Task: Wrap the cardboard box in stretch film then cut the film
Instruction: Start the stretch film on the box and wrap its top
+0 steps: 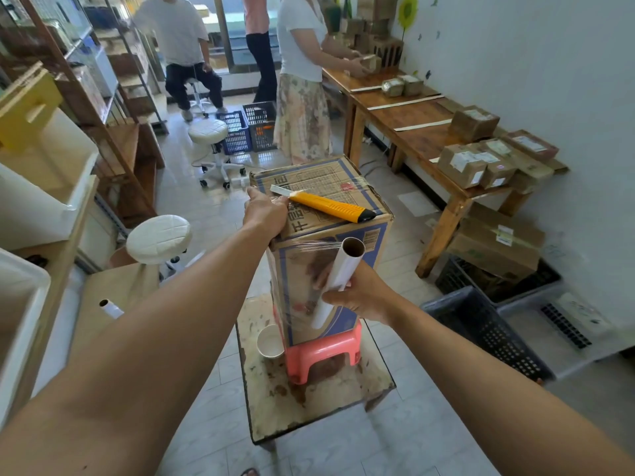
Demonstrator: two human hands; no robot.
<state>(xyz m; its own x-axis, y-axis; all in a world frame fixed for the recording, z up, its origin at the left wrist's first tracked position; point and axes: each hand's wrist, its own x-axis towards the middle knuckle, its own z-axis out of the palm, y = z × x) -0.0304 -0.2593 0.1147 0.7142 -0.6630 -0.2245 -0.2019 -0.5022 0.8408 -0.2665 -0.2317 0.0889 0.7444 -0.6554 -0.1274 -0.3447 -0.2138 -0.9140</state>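
The right hand [360, 297] closes its grip around the lower part of the stretch film roll [338, 281], which tilts up and away from it beside the near face of the cardboard box [343, 235]. Film runs from the roll's upper end across to the box. Above and left of that grip, the left hand [264, 214] presses flat on the box's top near edge. Just beyond it, a yellow utility knife [326, 203] lies on the top. The box stands upright on a red plastic stool [323, 352], set on a worn counter [309, 403].
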